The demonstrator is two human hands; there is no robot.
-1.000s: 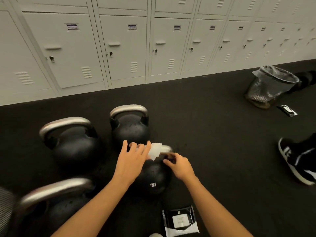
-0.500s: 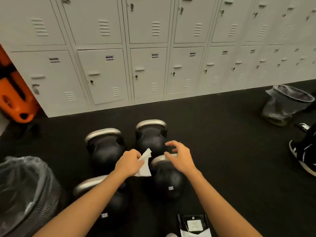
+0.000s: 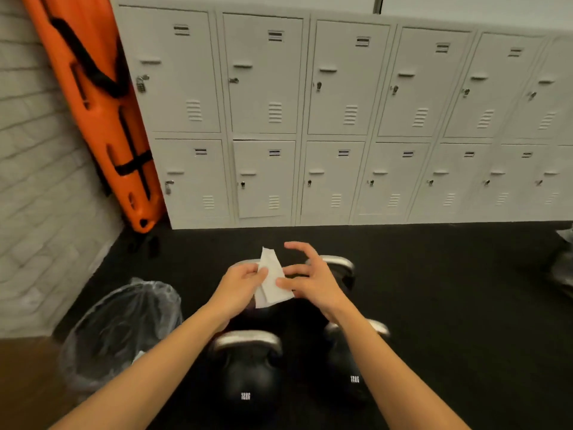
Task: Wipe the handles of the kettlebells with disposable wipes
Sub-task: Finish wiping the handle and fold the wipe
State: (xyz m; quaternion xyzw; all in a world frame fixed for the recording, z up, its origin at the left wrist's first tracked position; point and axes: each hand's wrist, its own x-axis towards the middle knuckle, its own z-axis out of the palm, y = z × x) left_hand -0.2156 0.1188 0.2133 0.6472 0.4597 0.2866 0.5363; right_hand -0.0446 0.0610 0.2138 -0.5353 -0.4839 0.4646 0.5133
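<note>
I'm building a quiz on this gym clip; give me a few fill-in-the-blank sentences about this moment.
1. The white disposable wipe is pinched in the ____ hand.
2. The clear-lined mesh waste bin stands to the person's ____.
3. The tall board leaning beside the grey metal lockers is ____.
4. The near black kettlebell reads ____.

Missing: left; left; orange; 12KG

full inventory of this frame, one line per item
kettlebells: four, black with silver handles, floor centre
wipe: one, white, held between both hands above the kettlebells
bin: one, clear liner, floor left of the kettlebells
second bin: one, partly cut off, right edge
board: one, orange with black straps, leaning in left corner
lockers: two rows, white, back wall
left hand: gripping the wipe
right hand: fingers spread, touching the wipe
</note>
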